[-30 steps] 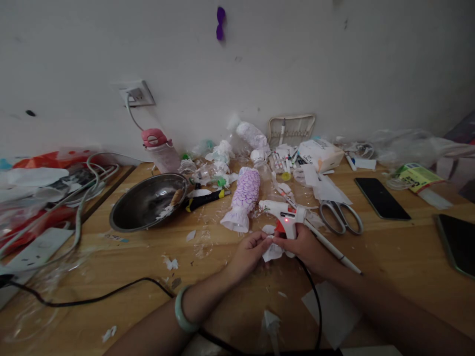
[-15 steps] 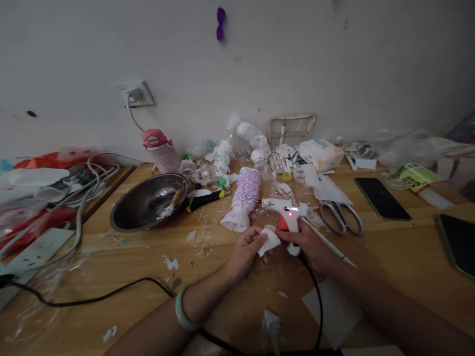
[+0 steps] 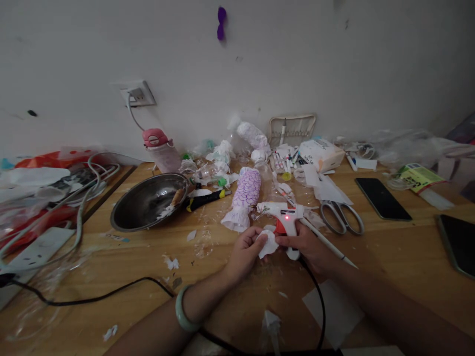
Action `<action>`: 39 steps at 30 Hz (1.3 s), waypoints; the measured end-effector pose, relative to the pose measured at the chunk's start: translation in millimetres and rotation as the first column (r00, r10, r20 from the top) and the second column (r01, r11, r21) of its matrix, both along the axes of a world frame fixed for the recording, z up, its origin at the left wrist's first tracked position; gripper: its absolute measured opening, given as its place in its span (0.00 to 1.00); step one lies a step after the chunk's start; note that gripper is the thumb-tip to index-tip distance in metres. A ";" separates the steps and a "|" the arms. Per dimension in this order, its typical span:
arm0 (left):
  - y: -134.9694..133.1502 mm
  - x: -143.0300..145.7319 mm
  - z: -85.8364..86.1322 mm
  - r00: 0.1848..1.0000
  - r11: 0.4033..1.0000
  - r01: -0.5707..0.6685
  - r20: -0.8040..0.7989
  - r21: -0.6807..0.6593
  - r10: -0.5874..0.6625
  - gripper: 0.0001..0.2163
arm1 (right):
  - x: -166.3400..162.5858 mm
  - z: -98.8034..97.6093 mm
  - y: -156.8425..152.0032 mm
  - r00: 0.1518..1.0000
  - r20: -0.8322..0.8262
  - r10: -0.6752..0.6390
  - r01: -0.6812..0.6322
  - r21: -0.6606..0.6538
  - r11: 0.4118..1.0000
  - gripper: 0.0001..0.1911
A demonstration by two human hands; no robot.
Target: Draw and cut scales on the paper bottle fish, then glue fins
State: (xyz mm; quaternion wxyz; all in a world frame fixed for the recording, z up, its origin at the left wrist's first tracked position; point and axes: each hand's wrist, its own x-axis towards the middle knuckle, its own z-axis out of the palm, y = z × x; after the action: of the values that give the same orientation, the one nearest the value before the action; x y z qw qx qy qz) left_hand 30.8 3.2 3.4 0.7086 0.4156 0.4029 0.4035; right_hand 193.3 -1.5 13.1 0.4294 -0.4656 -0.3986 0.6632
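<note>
A: In the head view, what are the hands doing?

B: Both are gripping. The left hand (image 3: 243,251) pinches a white paper piece (image 3: 268,244) between thumb and fingers. The right hand (image 3: 310,248) is closed around the handle of a white glue gun (image 3: 293,213), its thumb and fingertip at the paper's right edge; I can't tell how firmly they touch it.

A: Which relation matters most here?

B: Nozzle to paper, I'd judge. The gun's long axis runs crosswise, tip pointing left, with the handle dropping towards the person. The paper sits just left of that handle, on the person's side of the barrel, so the nozzle points past it rather than at it.

A: And the purple-scaled tube (image 3: 247,190)?

B: It lies on the wooden surface (image 3: 148,257) beyond the left hand, which is the nearer of the two. Its long axis runs away from the person, the far end leaning a little right and the flared end closest to the left knuckles. The nozzle tip is near its right side; whether they touch, I can't tell.

A: So the paper, relative to the hands?

B: Between them, held up in front of the person, with the scissors (image 3: 359,225) beyond and right of the right hand.
</note>
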 end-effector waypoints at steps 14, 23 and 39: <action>-2.2 -2.5 -5.0 0.977 0.965 0.070 -0.211 0.253 -0.016 0.16 | 7.5 -17.1 -1.1 0.947 0.320 0.015 -0.068 0.153 0.986 0.21; 0.2 0.1 -10.3 0.992 0.964 -0.002 -0.118 0.265 0.034 0.14 | 6.6 -15.8 0.6 0.956 0.292 -0.019 -0.022 0.139 0.990 0.20; 5.6 -9.7 -6.9 0.978 0.886 0.082 -0.209 0.456 0.017 0.09 | 0.8 5.6 1.9 0.985 0.118 -0.122 0.117 0.050 0.992 0.22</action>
State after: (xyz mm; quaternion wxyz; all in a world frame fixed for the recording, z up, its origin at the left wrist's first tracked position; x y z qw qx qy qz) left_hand 21.1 8.7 -3.5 0.5502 0.6187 0.3597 0.4303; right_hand 194.1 0.4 18.7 0.4531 -0.5188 -0.4094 0.5983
